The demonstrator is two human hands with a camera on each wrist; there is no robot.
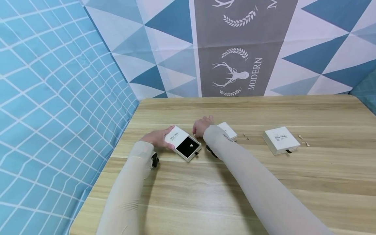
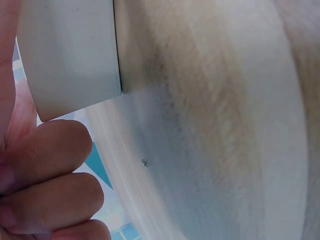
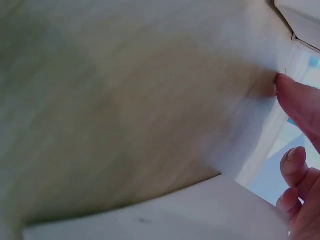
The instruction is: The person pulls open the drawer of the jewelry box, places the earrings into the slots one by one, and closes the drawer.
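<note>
My left hand [image 1: 161, 137] grips a white lidded sleeve box [image 1: 175, 135] on the table, its drawer slid partly out toward the lower right. On the drawer's black insert [image 1: 184, 149] sits a small flower-shaped earring [image 1: 191, 145]. In the left wrist view, curled fingers [image 2: 50, 155] lie by the box's plain side [image 2: 72, 55]. Just beyond the drawer's right corner, my right hand [image 1: 202, 126] pinches a tiny earring [image 1: 194, 134]. The right wrist view shows only its thin pin [image 3: 285, 71] at the fingertip; the rest is hidden.
A second white box [image 1: 227, 130] is partly covered by the right forearm. Farther right stands a third white box [image 1: 281, 139] with a black ribbon tab. Tiny pieces [image 1: 244, 135] lie by the second box, and small earring-like pieces [image 1: 306, 144] by the third.
</note>
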